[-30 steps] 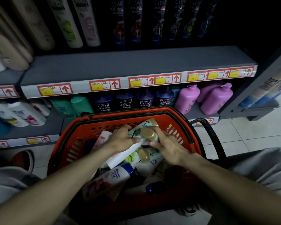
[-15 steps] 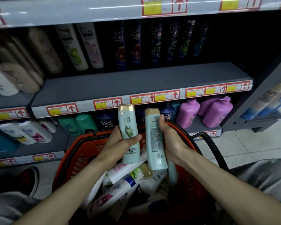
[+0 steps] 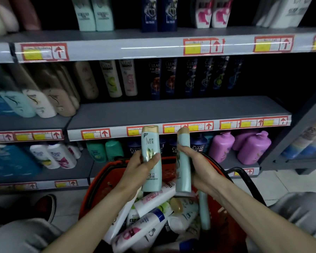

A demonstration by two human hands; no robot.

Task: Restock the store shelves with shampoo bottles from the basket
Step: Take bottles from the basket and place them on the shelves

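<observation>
An orange basket with a black handle sits on the floor before the shelves, holding several shampoo bottles lying in a heap. My left hand grips a light-green bottle with a gold cap, upright, label toward me. My right hand grips a second light-green gold-capped bottle, upright and turned edge-on. Both bottles are held above the basket, in front of the price strip of the middle shelf.
The middle shelf has a wide bare grey stretch at front, with dark bottles at the back and beige ones to the left. Purple pump bottles stand lower right. My knees frame the basket; a shoe lies left.
Both hands lifted a green bottle each out of the basket and raised them toward the shelf. My view tilted upward, bringing a higher shelf into sight.
</observation>
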